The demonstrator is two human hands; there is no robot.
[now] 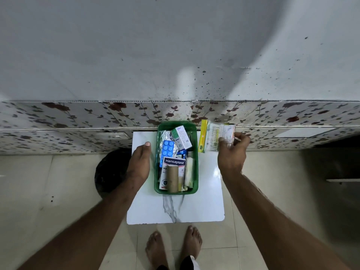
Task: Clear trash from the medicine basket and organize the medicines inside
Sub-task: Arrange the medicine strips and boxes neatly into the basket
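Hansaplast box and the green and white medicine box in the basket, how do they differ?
The Hansaplast box is white with a dark blue name band; the green and white medicine box is smaller. The Hansaplast box lies at the near end of the green basket, partly under a cardboard tube; the medicine box lies tilted at the far end, on top of foil. Both are printed cartons inside the basket.
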